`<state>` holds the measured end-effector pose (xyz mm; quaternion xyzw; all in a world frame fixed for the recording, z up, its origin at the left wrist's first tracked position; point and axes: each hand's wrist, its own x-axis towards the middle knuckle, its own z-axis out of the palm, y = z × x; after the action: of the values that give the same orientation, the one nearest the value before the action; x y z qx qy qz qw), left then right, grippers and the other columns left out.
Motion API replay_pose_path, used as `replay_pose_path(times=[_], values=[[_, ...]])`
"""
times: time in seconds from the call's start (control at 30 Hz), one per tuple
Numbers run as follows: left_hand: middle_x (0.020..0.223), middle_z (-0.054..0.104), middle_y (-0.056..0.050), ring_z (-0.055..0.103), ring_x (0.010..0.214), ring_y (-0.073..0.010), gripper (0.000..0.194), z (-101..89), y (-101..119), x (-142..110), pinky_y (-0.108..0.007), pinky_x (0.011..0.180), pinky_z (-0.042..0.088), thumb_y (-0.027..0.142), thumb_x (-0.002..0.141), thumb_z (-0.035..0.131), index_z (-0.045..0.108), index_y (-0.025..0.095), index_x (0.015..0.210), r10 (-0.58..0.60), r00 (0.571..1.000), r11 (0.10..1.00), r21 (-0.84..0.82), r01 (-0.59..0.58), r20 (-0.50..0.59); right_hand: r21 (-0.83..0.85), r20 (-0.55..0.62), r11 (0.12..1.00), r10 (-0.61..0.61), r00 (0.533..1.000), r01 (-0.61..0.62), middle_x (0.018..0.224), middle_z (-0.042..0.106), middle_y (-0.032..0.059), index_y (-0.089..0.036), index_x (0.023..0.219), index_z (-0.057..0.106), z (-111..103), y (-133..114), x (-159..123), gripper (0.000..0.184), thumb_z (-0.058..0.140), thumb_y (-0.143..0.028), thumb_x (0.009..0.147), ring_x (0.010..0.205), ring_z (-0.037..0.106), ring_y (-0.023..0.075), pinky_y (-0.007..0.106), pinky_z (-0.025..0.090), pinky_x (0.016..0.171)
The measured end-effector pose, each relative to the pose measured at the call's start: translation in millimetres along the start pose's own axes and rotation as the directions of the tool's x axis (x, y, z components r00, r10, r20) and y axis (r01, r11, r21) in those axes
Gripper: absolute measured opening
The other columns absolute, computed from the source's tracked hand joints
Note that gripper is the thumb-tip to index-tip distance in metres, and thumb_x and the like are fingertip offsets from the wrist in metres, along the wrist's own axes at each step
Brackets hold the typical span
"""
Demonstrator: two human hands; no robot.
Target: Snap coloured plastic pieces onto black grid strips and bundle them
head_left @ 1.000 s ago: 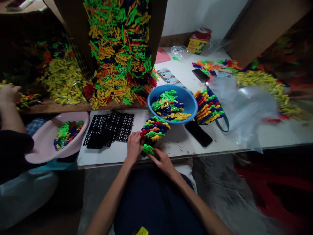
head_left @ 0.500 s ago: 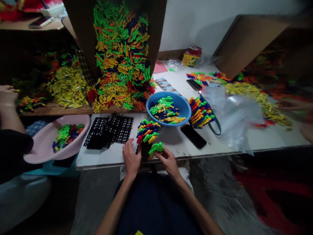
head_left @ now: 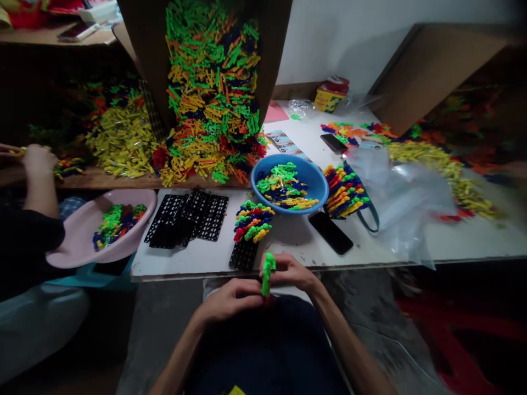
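Note:
Just beyond the table's front edge, my left hand (head_left: 233, 299) and my right hand (head_left: 294, 272) meet around a bright green figure-shaped plastic piece (head_left: 267, 274). The right fingers close on its upper part, and the left fingers pinch near its lower end. It stands roughly upright; a bit of red shows below it, too small to make out. Ahead of my hands, a black perforated tray (head_left: 244, 257) lies on the table. Rows of red, blue, green, orange and yellow figures (head_left: 254, 220) fill its far part, while its near part is bare.
A blue bowl (head_left: 319, 181) holds more figures. Right of it stand another filled tray (head_left: 346, 190) and a black phone (head_left: 330, 232). Stacked black trays (head_left: 187, 218) lie left. A large box spills figures (head_left: 214, 99) behind. A co-worker's hand (head_left: 39, 162) works beyond a pink basin (head_left: 68, 249).
Both my hands have moved off the tray, back towards my body, bringing the green piece with them. My left hand has let go of the tray and joined the right at the piece.

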<state>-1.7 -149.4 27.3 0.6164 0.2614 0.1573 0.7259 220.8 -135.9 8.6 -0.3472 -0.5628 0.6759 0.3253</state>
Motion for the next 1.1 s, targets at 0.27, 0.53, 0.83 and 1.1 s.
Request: replay_pose_path(times=[0.27,0.53,0.83,1.1], values=[[0.096,0.071,-0.006,0.062,0.088,-0.0187,0.03,7.0,-16,17,-0.026,0.08,0.047,0.041,0.073,0.077,0.077,0.015,0.088,-0.099,0.95,0.991,-0.112,0.068,-0.295,-0.083,-0.003,0.996,-0.022,1.0,0.022,0.097,0.069,0.0037,-0.023,0.112,0.071,-9,-10,3,0.036,0.072,-0.045,0.083,0.094,0.063,0.0193,0.033,0.049,0.089],[0.063,0.052,0.005,0.045,0.06,-0.0095,0.029,1.4,-26,23,-0.021,0.06,0.035,0.044,0.084,0.066,0.064,0.018,0.074,0.136,0.635,0.926,0.326,0.192,-0.76,-0.453,-0.33,0.875,-0.345,0.879,0.173,0.106,0.068,0.0052,-0.025,0.117,0.064,12,-20,5,0.032,0.069,-0.036,0.088,0.086,0.063,0.0168,0.03,0.053,0.076],[0.079,0.068,0.001,0.058,0.07,-0.0114,0.023,-2.4,-39,28,-0.021,0.069,0.044,0.042,0.091,0.058,0.068,0.021,0.094,0.28,0.605,0.835,0.5,0.23,-0.745,-0.748,-0.157,0.603,-0.567,0.808,0.278,0.102,0.07,0.0044,-0.025,0.113,0.065,7,-24,19,0.022,0.066,-0.021,0.091,0.098,0.06,0.021,0.038,0.052,0.088],[0.075,0.071,-0.006,0.063,0.067,-0.0157,0.029,-15.5,-82,55,-0.024,0.06,0.038,0.039,0.094,0.054,0.073,0.017,0.089,0.478,0.457,0.598,0.659,0.456,-0.75,-0.852,-0.305,0.519,-0.604,0.736,0.073,0.107,0.063,0.0077,-0.025,0.11,0.068,-6,-12,26,0.018,0.062,-0.024,0.093,0.102,0.057,0.0228,0.04,0.05,0.091]])
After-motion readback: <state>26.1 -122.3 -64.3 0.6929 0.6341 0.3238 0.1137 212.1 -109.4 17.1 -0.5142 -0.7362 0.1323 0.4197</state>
